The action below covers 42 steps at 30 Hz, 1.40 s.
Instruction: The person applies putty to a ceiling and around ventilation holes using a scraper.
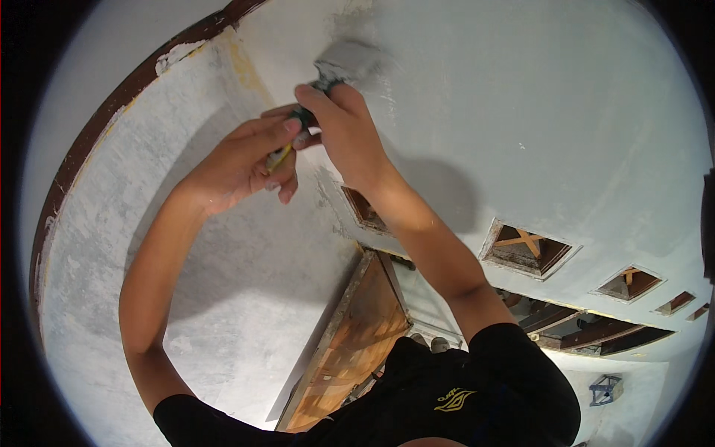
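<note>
Both my hands are raised on a scraper or putty knife (349, 60), whose grey-smeared blade lies at or very near the painted wall (536, 100) at the upper middle. My right hand (349, 131) grips it near the base of the blade, fingers wrapped around the dark green part. Lower down, my left hand (251, 151) pinches the green and yellow handle (282, 153) between thumb and fingers. Grey smudges show on my left fingertips. Parts of the handle are hidden behind the fingers. A damp-looking grey patch surrounds the blade.
A dark brown wooden trim (84, 142) curves along the left wall's edge. Square openings with light frames (528, 248) run along the right wall, above a long slatted opening (592, 329). Below me stands a wooden door or panel (352, 335). A blue object (605, 390) is at lower right.
</note>
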Each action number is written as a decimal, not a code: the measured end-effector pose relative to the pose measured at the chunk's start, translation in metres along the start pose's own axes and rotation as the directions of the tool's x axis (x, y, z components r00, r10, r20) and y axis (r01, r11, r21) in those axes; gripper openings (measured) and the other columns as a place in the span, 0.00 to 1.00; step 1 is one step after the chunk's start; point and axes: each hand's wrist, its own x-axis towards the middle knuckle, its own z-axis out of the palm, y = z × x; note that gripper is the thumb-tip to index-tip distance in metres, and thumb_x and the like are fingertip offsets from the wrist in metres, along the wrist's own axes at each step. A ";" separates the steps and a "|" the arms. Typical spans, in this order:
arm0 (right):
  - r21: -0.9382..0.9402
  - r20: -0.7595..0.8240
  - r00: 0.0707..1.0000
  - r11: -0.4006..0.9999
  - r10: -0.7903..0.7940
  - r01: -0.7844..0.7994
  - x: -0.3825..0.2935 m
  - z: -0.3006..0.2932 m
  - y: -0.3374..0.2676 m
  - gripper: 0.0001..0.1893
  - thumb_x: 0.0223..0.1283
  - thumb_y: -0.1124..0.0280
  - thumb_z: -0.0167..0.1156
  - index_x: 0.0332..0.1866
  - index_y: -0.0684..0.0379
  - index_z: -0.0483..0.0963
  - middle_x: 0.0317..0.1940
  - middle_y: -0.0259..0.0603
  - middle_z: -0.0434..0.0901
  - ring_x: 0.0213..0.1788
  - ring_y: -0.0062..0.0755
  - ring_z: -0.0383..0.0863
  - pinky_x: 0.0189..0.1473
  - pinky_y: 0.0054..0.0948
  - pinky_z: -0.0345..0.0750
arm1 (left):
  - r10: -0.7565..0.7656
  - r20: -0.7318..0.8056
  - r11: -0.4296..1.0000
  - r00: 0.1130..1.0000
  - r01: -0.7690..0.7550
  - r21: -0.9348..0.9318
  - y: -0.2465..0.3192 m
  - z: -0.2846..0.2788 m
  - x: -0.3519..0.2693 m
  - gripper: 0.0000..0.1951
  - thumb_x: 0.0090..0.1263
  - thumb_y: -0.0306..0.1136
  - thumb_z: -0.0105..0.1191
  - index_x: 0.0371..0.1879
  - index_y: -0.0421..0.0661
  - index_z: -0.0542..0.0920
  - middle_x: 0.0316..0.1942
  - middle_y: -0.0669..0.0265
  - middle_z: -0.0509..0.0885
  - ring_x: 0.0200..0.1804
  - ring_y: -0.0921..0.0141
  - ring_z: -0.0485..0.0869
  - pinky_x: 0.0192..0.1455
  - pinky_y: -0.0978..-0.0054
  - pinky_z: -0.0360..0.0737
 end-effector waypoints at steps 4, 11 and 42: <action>-0.093 0.084 0.995 0.994 -0.045 0.052 0.036 0.007 -0.016 0.14 0.69 0.65 0.56 0.36 0.69 0.73 0.28 0.44 0.82 0.27 0.28 0.83 0.29 0.27 0.79 | 0.081 -0.010 0.995 0.997 -0.080 0.052 0.017 -0.013 0.002 0.21 0.83 0.46 0.43 0.60 0.39 0.71 0.19 0.70 0.70 0.26 0.73 0.75 0.35 0.73 0.78; -0.169 0.149 0.988 0.983 -0.042 0.068 0.039 0.003 -0.018 0.16 0.66 0.62 0.61 0.35 0.69 0.76 0.28 0.42 0.80 0.29 0.28 0.80 0.31 0.28 0.77 | 0.151 -0.074 0.988 0.986 -0.148 0.051 0.003 -0.005 0.009 0.22 0.83 0.49 0.41 0.60 0.41 0.70 0.18 0.69 0.71 0.25 0.70 0.78 0.39 0.71 0.79; 0.072 0.037 0.990 0.987 0.140 -0.142 -0.001 -0.001 -0.032 0.15 0.68 0.61 0.57 0.25 0.53 0.70 0.23 0.26 0.70 0.27 0.18 0.66 0.39 0.25 0.68 | 0.090 -0.038 0.995 0.995 -0.092 -0.044 0.027 0.038 -0.006 0.18 0.82 0.46 0.44 0.38 0.43 0.75 0.15 0.70 0.68 0.23 0.69 0.77 0.35 0.76 0.75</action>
